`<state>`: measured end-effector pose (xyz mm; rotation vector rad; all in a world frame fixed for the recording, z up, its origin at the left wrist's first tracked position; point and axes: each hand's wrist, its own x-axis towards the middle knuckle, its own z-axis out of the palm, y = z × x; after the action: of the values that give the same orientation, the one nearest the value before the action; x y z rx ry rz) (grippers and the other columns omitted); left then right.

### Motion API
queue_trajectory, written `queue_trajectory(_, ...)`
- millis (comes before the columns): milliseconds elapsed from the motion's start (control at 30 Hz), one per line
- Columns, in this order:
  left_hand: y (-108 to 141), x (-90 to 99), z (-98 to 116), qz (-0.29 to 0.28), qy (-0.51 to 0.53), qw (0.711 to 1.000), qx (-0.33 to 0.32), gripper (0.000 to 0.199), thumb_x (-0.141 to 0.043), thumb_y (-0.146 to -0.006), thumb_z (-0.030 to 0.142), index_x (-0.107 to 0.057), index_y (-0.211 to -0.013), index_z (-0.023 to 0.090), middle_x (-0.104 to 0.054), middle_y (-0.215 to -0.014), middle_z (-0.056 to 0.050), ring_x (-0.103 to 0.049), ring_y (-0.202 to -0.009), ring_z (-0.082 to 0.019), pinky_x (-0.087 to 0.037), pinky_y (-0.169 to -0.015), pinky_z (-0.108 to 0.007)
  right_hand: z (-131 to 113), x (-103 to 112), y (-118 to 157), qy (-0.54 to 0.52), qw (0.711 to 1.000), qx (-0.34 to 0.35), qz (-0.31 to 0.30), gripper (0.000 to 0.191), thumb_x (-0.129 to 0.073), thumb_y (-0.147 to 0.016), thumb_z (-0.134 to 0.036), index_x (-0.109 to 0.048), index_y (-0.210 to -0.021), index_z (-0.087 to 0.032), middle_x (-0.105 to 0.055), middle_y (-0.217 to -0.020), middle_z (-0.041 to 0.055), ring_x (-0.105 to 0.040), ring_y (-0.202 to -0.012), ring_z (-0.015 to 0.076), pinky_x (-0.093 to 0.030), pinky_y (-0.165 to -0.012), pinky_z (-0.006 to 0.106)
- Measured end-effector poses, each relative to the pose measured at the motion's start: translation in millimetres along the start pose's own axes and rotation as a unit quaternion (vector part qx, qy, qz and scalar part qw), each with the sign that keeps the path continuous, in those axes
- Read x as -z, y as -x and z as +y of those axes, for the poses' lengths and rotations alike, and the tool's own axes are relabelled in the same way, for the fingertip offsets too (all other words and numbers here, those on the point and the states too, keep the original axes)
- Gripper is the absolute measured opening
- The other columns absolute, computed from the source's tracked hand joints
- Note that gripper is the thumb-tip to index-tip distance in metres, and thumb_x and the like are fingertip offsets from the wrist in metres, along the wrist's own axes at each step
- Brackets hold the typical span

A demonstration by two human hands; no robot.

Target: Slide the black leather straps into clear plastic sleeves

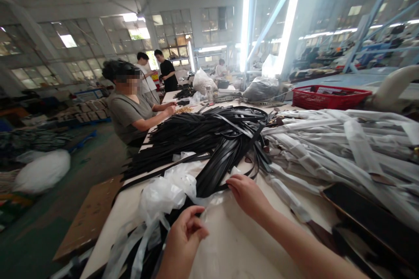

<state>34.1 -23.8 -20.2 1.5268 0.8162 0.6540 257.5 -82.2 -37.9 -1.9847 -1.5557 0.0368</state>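
Note:
My left hand is over the near part of the table, its fingers curled together beside a crumpled clear plastic bag; what it pinches, if anything, is too small to make out. Farther right, my right hand has its fingertips pressed together at the edge of a thin clear plastic piece, close to the lower end of a bundle of black straps. More black straps lie beneath the plastic bag at the left.
White-wrapped straps cover the right side, with a dark flat piece nearer. A red basket stands behind them. A person in a grey shirt works at the table's left edge, by small gold-coloured parts.

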Motion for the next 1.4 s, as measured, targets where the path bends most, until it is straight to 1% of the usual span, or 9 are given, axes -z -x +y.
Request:
queue_trajectory(367,3.5,8.3,-9.2,-0.018,-0.014,0.999,-0.047,0.029,-0.056,-0.063,0.004,-0.055,-0.087,0.02,-0.042,-0.064,0.007,-0.044,-0.063,-0.011,-0.035,-0.063,-0.022,-12.0,-13.1,2.2,0.09,0.996,0.02,-0.019,0.026,-0.043,-0.093,-0.015,-0.064,-0.078,-0.019,-0.062,-0.09,0.006,-0.053,-0.085,0.0213,-0.035,-0.078,0.032)
queue_trajectory(667,1.2,2.8,-3.5,0.012,-0.077,0.997,-0.027,0.04,-0.057,-0.06,0.003,-0.059,-0.096,0.019,-0.052,-0.062,0.005,-0.052,-0.063,-0.013,-0.039,-0.065,-0.024,-22.5,-22.9,7.4,0.048,0.998,0.022,-0.037,0.025,-0.048,-0.085,-0.01,-0.065,-0.094,-0.026,-0.065,-0.094,0.0029,-0.055,-0.095,0.0227,-0.029,-0.089,0.038)
queue_trajectory(833,1.4,6.3,-1.6,0.036,-0.119,0.991,-0.056,0.036,-0.057,-0.067,0.008,-0.061,-0.1,0.02,-0.061,-0.075,0.0,-0.059,-0.074,-0.017,-0.043,-0.073,-0.028,5.1,8.9,5.1,0.128,0.991,-0.026,0.009,0.024,-0.045,-0.08,-0.006,-0.062,-0.073,-0.021,-0.064,-0.084,0.0046,-0.056,-0.092,0.0231,-0.026,-0.091,0.04)
queue_trajectory(967,1.5,7.3,0.1,0.043,-0.112,0.99,-0.07,0.035,-0.06,-0.07,0.011,-0.06,-0.103,0.02,-0.06,-0.075,0.001,-0.059,-0.074,-0.017,-0.043,-0.075,-0.028,33.0,46.1,4.0,0.201,0.968,-0.138,0.068,0.022,-0.041,-0.078,-0.003,-0.057,-0.082,-0.017,-0.063,-0.081,0.0103,-0.058,-0.081,0.024,-0.032,-0.083,0.039)
queue_trajectory(1033,0.5,7.2,1.8,0.039,-0.098,0.992,-0.065,0.034,-0.061,-0.07,0.013,-0.059,-0.103,0.019,-0.059,-0.074,0.002,-0.058,-0.073,-0.016,-0.043,-0.074,-0.028,33.9,55.0,3.4,0.123,0.973,-0.171,0.094,0.017,-0.042,-0.082,-0.01,-0.054,-0.093,-0.016,-0.062,-0.08,0.0094,-0.057,-0.073,0.0217,-0.036,-0.072,0.033)
queue_trajectory(1133,-1.1,7.1,5.3,0.026,-0.062,0.996,-0.052,0.033,-0.063,-0.07,0.016,-0.057,-0.103,0.018,-0.058,-0.073,0.002,-0.057,-0.072,-0.015,-0.043,-0.072,-0.027,10.1,51.0,6.5,-0.063,0.985,-0.105,0.119,0.018,-0.049,-0.084,-0.022,-0.05,-0.101,-0.016,-0.057,-0.078,0.0034,-0.053,-0.068,0.0169,-0.038,-0.064,0.027)
queue_trajectory(1267,-0.8,6.0,10.0,0.007,-0.026,0.999,-0.028,0.031,-0.069,-0.067,0.019,-0.058,-0.096,0.017,-0.059,-0.071,0.002,-0.058,-0.07,-0.015,-0.045,-0.069,-0.026,-45.3,27.3,23.9,-0.232,0.971,-0.02,-0.053,0.018,-0.055,-0.085,-0.035,-0.057,-0.085,-0.017,-0.046,-0.06,-0.004,-0.041,-0.054,0.0108,-0.031,-0.051,0.021)
queue_trajectory(1333,-0.3,5.2,11.0,0.006,-0.022,1.0,-0.021,0.027,-0.071,-0.067,0.021,-0.06,-0.091,0.016,-0.058,-0.067,0.003,-0.057,-0.066,-0.014,-0.044,-0.064,-0.025,-66.0,15.7,34.5,-0.237,0.962,0.015,-0.134,0.02,-0.062,-0.082,-0.037,-0.061,-0.079,-0.017,-0.046,-0.058,-0.0043,-0.04,-0.054,0.0102,-0.028,-0.05,0.021)
queue_trajectory(1400,-0.1,4.6,10.6,0.003,-0.019,1.0,-0.021,0.019,-0.07,-0.069,0.024,-0.063,-0.085,0.015,-0.057,-0.064,0.003,-0.055,-0.061,-0.013,-0.043,-0.059,-0.023,-76.5,7.3,42.4,-0.215,0.964,0.04,-0.148,0.019,-0.067,-0.079,-0.033,-0.061,-0.071,-0.017,-0.048,-0.059,-0.0036,-0.041,-0.056,0.0103,-0.028,-0.053,0.022)
